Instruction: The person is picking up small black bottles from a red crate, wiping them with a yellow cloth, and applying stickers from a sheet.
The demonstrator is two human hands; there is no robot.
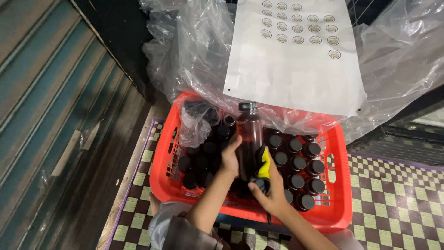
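Two hands meet over the red basket point(340, 153), and I take that basket as my landmark. My left hand point(230, 157) has its fingers wrapped around the side of a dark bottle point(249, 139) with a black cap, held upright just above the middle of the basket. My right hand point(270, 192) cups the bottle's base from below, fingers closed on a black and yellow cloth point(263, 167) pressed against the glass (I cannot tell whether the cloth is wet).

What could go wrong, as I judge it: the bottle hangs directly over the capped bottles point(298, 164) packed in rows on the basket's right half. A slip, which the cloth between palm and glass could cause, would drop it onto those caps. The left grip covers only a narrow band of the bottle, so a tilt toward the basket's far rim seems possible too.

Around it: clear plastic sheeting point(199, 51) spills over the basket's far edge and sags onto the bottles in its left half, hiding some of them. A white sticker sheet point(296, 78) with round labels lies on that plastic beyond the basket. The basket sits on a checkered mat point(397, 203), with a corrugated shutter point(51, 106) well off to its left.
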